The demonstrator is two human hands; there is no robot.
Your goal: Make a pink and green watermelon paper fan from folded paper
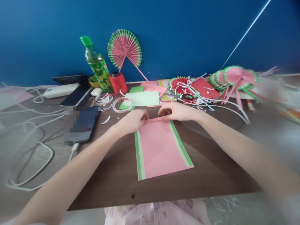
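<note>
A pink sheet of paper (pixel 159 147) with green and pale green strips along both long sides lies on the table in front of me. My left hand (pixel 134 121) pinches the far edge of the sheet near its left corner. At the right part of that same edge, my right hand (pixel 174 112) has its fingers curled and closed on the paper. Between the hands the edge is raised in a narrow fold. Just beyond them lie pale green paper pieces (pixel 142 98) and a roll of tape (pixel 122 104).
Against the blue wall stand a round pleated fan (pixel 125 48), a green drink bottle (pixel 97 65) and a red spool (pixel 117 82). Scissors (pixel 186 96), paper scraps and more pleated fans (pixel 239 78) lie behind my right hand. A phone (pixel 85 125) and white cables are at left.
</note>
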